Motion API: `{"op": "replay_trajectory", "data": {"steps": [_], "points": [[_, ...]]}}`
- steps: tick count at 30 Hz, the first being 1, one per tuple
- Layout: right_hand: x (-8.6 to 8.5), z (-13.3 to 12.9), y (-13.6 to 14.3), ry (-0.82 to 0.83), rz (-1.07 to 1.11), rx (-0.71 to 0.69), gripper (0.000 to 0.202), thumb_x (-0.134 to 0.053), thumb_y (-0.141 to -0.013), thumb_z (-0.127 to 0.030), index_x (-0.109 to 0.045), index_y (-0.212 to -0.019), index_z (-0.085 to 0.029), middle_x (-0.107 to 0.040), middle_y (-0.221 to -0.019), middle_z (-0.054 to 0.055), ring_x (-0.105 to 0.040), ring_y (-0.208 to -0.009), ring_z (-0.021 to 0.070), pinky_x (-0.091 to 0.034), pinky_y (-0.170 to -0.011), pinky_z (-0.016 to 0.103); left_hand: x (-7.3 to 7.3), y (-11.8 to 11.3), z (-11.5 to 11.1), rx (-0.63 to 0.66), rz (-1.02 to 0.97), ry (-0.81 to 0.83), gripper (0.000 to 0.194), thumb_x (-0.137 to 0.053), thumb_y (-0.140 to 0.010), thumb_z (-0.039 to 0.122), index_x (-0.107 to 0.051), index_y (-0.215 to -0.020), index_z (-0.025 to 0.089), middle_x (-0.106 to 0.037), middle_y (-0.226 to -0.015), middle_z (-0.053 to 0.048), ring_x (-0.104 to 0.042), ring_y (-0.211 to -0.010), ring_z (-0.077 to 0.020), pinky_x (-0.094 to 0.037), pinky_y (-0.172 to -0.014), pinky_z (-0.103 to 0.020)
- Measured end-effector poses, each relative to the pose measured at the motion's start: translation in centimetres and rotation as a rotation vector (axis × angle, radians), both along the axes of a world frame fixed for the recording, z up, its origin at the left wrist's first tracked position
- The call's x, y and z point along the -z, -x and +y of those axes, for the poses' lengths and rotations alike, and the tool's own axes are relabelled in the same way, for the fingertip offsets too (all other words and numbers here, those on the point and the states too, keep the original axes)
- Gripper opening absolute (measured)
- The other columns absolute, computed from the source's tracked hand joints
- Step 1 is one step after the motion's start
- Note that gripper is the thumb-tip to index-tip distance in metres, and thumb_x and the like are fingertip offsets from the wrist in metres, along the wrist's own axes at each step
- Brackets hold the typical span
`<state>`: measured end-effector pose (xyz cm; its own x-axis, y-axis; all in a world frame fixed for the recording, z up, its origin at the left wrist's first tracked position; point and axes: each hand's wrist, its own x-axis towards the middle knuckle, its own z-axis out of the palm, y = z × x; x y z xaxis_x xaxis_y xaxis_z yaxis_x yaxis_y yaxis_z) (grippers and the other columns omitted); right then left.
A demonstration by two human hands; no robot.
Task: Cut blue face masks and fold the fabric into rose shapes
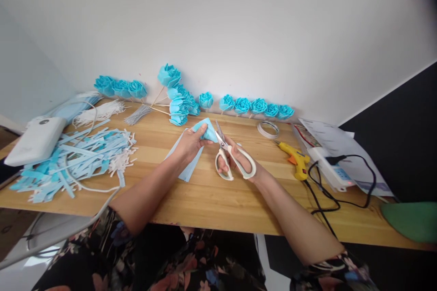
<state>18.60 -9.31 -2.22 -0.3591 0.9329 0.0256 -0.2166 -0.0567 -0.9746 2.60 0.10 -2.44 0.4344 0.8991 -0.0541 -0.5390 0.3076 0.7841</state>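
My left hand [194,142] pinches a folded piece of light blue material [209,131] above the middle of the table. My right hand [232,157] has its fingers through the cream handles of a pair of scissors [222,143]. The scissor blades are parted, with their tips beside the right edge of the blue piece. Under my left hand and wrist lies a flat light blue strip [191,167] on the wood. Blue fabric-like flowers [179,104] on thin sticks stand behind, against the wall.
Blue and white scraps [85,154], a white power bank [39,141] and a cable lie left. Grey wires [137,114] are behind them. At right are a tape roll [268,129], a yellow glue gun [296,159], a power strip [329,170] and papers [341,150].
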Motion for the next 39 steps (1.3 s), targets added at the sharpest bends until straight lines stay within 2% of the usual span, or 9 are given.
{"op": "replay_trajectory", "data": {"steps": [4,10,16,25,34,39], "points": [[0.2,0.0,-0.1,0.002,-0.02,0.004,0.087,-0.052,-0.082,-0.071,-0.024,-0.151,-0.027,-0.06,-0.062,-0.003,-0.058,-0.054,0.0149,-0.054,-0.061,0.033,-0.1,0.1,0.1,0.005,0.015,-0.007,0.032,-0.083,-0.068,0.036,-0.069,-0.081,0.011,-0.069,-0.07,-0.001,-0.063,-0.06,-0.0098,-0.054,-0.056,-0.02],[0.1,0.1,-0.1,-0.032,-0.003,0.011,0.085,-0.052,-0.084,-0.068,-0.023,-0.152,-0.025,-0.061,-0.062,-0.003,-0.057,-0.053,0.0142,-0.055,-0.065,0.036,-0.3,-0.3,-1.0,0.1,0.077,-0.098,0.038,-0.083,-0.066,0.04,-0.071,-0.081,0.008,-0.071,-0.072,-0.007,-0.064,-0.062,-0.0141,-0.054,-0.054,-0.023],[0.3,0.1,-0.1,-0.023,-0.01,0.06,0.084,-0.053,-0.083,-0.069,-0.027,-0.15,-0.025,-0.063,-0.067,-0.001,-0.059,-0.055,0.0143,-0.054,-0.061,0.032,-0.1,-0.5,-1.3,0.121,0.092,-0.091,0.038,-0.085,-0.064,0.038,-0.072,-0.08,0.007,-0.071,-0.076,-0.009,-0.066,-0.068,-0.0171,-0.054,-0.057,-0.025],[0.5,0.1,0.6,-0.058,0.058,0.136,0.081,-0.057,-0.082,-0.066,-0.031,-0.147,-0.026,-0.062,-0.063,-0.003,-0.054,-0.047,0.0118,-0.055,-0.055,0.031,0.0,-0.4,-1.0,0.118,0.095,-0.134,0.042,-0.084,-0.064,0.043,-0.073,-0.084,0.008,-0.071,-0.077,-0.008,-0.064,-0.067,-0.0153,-0.055,-0.058,-0.025],[-0.1,-0.2,1.1,-0.043,0.076,0.179,0.09,-0.064,-0.079,-0.062,-0.028,-0.15,-0.021,-0.057,-0.051,-0.006,-0.045,-0.037,0.0095,-0.047,-0.04,0.024,0.3,-0.2,-0.6,0.113,0.096,-0.164,0.041,-0.082,-0.066,0.045,-0.072,-0.083,0.009,-0.071,-0.077,-0.008,-0.065,-0.068,-0.0159,-0.053,-0.058,-0.025],[-0.2,-0.1,0.8,-0.038,0.086,0.167,0.091,-0.066,-0.079,-0.061,-0.027,-0.15,-0.021,-0.058,-0.053,-0.006,-0.044,-0.037,0.0092,-0.045,-0.039,0.023,-0.2,-0.1,-0.6,0.107,0.106,-0.197,0.043,-0.081,-0.066,0.047,-0.072,-0.084,0.009,-0.071,-0.076,-0.008,-0.064,-0.067,-0.0159,-0.053,-0.058,-0.025]]}}
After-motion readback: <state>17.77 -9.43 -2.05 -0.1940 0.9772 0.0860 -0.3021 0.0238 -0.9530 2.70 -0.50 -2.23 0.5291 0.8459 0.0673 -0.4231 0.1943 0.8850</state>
